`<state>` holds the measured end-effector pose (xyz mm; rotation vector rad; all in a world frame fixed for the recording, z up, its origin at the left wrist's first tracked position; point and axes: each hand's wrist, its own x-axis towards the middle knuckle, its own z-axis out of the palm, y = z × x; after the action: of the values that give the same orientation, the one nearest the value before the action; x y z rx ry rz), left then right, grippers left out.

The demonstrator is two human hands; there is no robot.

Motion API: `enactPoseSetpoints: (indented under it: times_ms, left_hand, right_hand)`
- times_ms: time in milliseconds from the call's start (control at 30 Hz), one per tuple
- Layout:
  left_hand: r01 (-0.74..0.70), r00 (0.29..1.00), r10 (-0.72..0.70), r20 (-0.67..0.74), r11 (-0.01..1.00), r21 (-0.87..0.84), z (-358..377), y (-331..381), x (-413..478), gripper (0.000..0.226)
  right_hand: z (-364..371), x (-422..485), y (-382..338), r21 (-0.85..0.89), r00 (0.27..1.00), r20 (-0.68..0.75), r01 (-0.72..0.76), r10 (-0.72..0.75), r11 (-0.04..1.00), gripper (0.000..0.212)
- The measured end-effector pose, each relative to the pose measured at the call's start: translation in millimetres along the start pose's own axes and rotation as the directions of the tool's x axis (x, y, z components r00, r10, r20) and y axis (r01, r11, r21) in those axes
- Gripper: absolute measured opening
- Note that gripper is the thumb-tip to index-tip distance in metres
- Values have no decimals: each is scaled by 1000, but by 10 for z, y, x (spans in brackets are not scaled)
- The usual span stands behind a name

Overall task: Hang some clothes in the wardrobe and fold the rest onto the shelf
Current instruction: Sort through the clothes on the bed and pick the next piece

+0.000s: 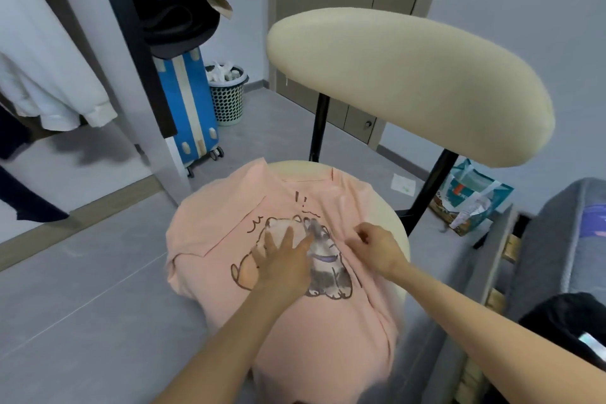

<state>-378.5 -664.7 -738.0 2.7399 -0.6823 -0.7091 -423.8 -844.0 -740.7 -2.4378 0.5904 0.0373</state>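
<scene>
Head view: a person is spreading a pink cartoon-print T-shirt (288, 272) across the round seat of a cream padded chair (410, 85); the left hand (283, 261) is pressing flat on the print, fingers straight and splayed; the right hand (377, 248) is pinching a fold of fabric just beside it; the shirt's hem is hanging over the seat's near edge, likely to slide floorward if the pinch tugs too hard; a white garment (55, 88) is hanging left of the chair, beyond a blue suitcase (190, 108).
</scene>
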Motion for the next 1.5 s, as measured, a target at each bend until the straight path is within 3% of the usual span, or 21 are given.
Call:
enactPoseSetpoints:
  times_ms: [67, 133, 200, 300, 467, 567, 633, 733, 800, 900, 967, 1033, 1133, 1233, 1300, 1400, 1500]
  left_hand:
    - [26, 999, -23, -47, 998, 63, 6, -26, 5, 53]
    - [51, 995, -44, -86, 996, 78, -24, -48, 18, 51]
    - [61, 995, -54, -90, 994, 86, -50, -44, 30, 51]
    - [79, 993, -72, -94, 994, 77, -54, -5, 49, 61]
    - [84, 992, -73, -99, 990, 115, 5, 18, 62, 72]
    - [86, 994, -76, -82, 988, 129, 1, 28, 85, 75]
    - [94, 994, -87, -61, 987, 128, -18, 48, 101, 78]
    - [104, 994, -99, -39, 985, 137, -41, 55, 114, 81]
    - [111, 994, -109, -22, 984, 138, -56, 57, 109, 83]
    - [117, 993, -117, -6, 985, 126, -89, 81, 102, 85]
    - [122, 992, -125, 12, 985, 122, -113, 102, 100, 85]
    - [130, 990, -135, 35, 983, 130, -138, 123, 101, 85]
    - [134, 986, -147, 73, 978, 161, -160, 180, 98, 87]
    - [141, 985, -158, 69, 968, 207, -149, 251, 93, 89]
    - [144, 984, -163, 67, 965, 219, -137, 268, 115, 92]
    - [141, 984, -160, 73, 965, 221, -116, 256, 166, 92]
    - [147, 983, -169, 72, 959, 241, -82, 254, 201, 89]
  right_hand:
    - [73, -69, -65, 109, 991, 90, 88, -98, 990, 37]
    - [118, -93, -71, 241, 986, 133, 68, -103, 968, 35]
    - [126, -62, -19, 421, 999, 38, -15, -1, 907, 30]
    - [119, 45, 91, 569, 966, -86, -153, 244, 808, 45]
    - [16, 340, 108, 736, 930, 114, -315, 349, 599, 71]
    - [-55, 514, 76, 692, 927, 149, -347, 345, 633, 50]
    - [-56, 529, 2, 595, 941, 149, -331, 304, 733, 7]
    - [-1, 506, -89, 509, 966, 134, -257, 220, 822, 30]
    - [-27, 467, -156, 627, 976, 86, -207, 198, 751, 22]
    - [-283, 450, -151, 763, 948, -100, -121, 301, 635, 14]
    - [-515, 439, -91, 731, 910, -279, -6, 306, 682, 12]
    - [-690, 408, -13, 589, 856, -454, 79, 248, 804, 8]
    - [-792, 361, 135, 471, 818, -536, 87, 206, 878, 9]
    - [-694, 324, 328, 603, 866, -374, -45, 332, 796, 39]
    - [-534, 279, 478, 669, 869, -168, -246, 466, 701, 40]
    - [-332, 135, 605, 703, 777, 199, -538, 597, 465, 20]
    - [-234, 108, 681, 793, 724, 360, -570, 589, 215, 30]
